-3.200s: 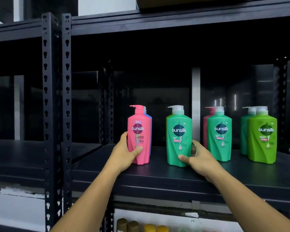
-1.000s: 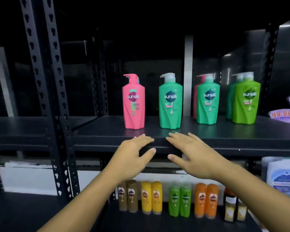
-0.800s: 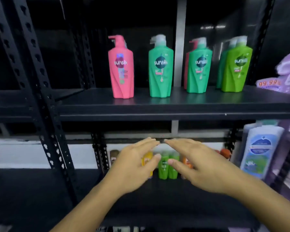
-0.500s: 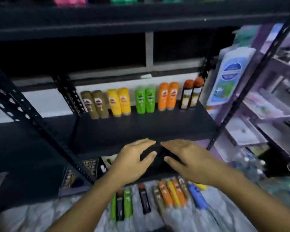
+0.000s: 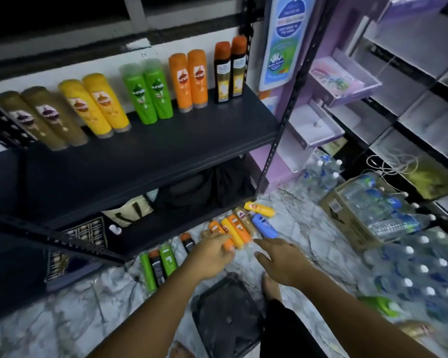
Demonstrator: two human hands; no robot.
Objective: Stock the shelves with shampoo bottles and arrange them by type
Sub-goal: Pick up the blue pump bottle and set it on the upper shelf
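Note:
Several shampoo bottles lie on the marble floor: green and black ones at the left, orange and yellow ones in the middle, a blue bottle at the right. My left hand hovers over the orange bottles, fingers loosely curled, holding nothing. My right hand reaches out beside it with straight fingers, just below the blue bottle. On the black shelf stand pairs of brown, yellow, green, orange and dark bottles.
A cardboard box of water bottles and more packed water bottles sit on the floor to the right. A purple display rack stands right of the shelf post. A dark mat lies below my hands.
My view dropped from the pump bottles on the upper shelf to the floor. Both hands let go of those bottles and came down toward the loose bottles on the floor.

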